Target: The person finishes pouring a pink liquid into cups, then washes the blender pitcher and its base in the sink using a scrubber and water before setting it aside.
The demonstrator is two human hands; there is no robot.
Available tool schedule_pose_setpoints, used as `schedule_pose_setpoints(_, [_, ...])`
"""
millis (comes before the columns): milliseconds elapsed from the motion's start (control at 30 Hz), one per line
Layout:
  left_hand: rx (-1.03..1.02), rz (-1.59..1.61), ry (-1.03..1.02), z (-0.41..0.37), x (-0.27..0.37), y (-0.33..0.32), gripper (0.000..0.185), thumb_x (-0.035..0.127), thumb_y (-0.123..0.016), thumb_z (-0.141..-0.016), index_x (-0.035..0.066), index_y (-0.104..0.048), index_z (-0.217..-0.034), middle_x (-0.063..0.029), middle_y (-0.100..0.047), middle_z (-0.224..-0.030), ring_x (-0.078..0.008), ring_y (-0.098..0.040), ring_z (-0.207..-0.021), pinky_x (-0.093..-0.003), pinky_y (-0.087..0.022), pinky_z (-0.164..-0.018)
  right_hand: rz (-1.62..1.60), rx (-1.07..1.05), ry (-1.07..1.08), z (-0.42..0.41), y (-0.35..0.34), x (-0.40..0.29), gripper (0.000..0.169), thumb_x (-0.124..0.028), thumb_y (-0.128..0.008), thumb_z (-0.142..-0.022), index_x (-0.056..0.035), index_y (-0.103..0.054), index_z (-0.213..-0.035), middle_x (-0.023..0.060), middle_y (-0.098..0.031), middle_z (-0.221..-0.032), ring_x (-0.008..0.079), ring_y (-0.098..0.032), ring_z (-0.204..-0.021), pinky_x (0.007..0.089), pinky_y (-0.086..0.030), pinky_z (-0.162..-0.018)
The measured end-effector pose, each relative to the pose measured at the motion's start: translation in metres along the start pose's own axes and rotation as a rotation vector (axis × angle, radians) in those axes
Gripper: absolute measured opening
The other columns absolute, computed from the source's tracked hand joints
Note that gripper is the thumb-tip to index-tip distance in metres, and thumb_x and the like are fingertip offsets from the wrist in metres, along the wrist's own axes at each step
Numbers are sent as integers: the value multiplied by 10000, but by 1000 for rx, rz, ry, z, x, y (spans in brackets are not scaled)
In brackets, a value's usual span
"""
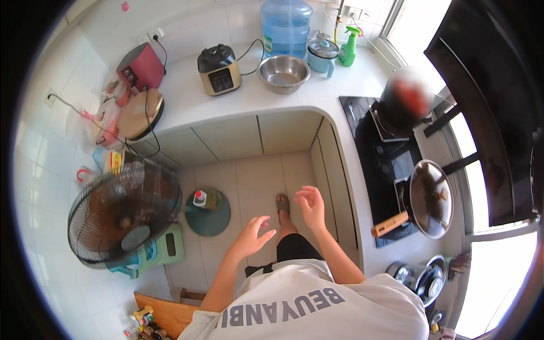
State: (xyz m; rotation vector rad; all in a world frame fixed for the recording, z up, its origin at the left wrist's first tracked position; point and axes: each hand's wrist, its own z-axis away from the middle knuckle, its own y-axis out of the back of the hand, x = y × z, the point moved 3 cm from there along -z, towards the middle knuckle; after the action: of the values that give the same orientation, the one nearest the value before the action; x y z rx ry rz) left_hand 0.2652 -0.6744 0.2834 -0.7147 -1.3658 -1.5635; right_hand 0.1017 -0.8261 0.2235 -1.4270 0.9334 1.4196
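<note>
My left hand (253,236) is held out in front of my body with thumb and fingers apart, holding nothing. My right hand (312,208) is raised beside it over the floor, its fingers loosely curled and nothing in them. Nearest my left hand, a clear plastic bottle (213,200) with a red cap and yellowish liquid stands on a dark green round disc (207,225). To the right of my right hand are the cooktop's counter edge and a lidded pan (431,199) with a wooden handle (390,224). Neither hand touches anything.
A fan (127,221) stands left by a green plastic stool (172,244). The back counter holds an electric cooker (219,70), steel bowl (283,73), water jug (286,27) and green spray bottle (349,47). On the black cooktop (369,170) sits a dark pot (393,102); a range hood (480,85) overhangs it.
</note>
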Motion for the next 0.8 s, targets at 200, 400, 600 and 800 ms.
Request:
schedule_pose_setpoints(200, [127,-83,128,-99,28,77,476,259,-662,-875,16,-512,-1256,-139,-580,-1098,-254,-577,-1027,-355,-456,-905,-354,67,-411,-219,-45,15,257,-118,-505,-948,-38,-493,-1192,117,-656,-1038,171,-664,-869,268,-540,-716])
schedule_pose_setpoints(400, [293,-130,157,-178,57,138,450,213,-678,-855,8,-530,-1228,-118,-579,-1017,-235,-568,-950,-337,-456,-865,-310,296,-454,-420,-66,37,460,-330,-612,-901,-66,-438,-1235,86,-606,-1110,174,-629,-917,318,-538,-714])
schedule_pose_setpoints(600, [257,-113,147,-231,56,170,436,190,-687,-849,16,-531,-1217,-110,-578,-986,-241,-568,-926,-334,-465,-842,413,475,-160,-534,-13,98,390,-343,-645,-805,40,-569,-818,155,-621,-736,253,-587,-684,399,-476,-624])
schedule_pose_setpoints(800, [326,-90,196,-268,39,218,422,208,-679,-857,24,-534,-1208,-125,-591,-1006,-274,-587,-941,-356,-475,-827,497,675,-49,-502,46,78,370,-310,-574,-827,48,-533,-744,133,-539,-603,232,-495,-511,402,-429,-551])
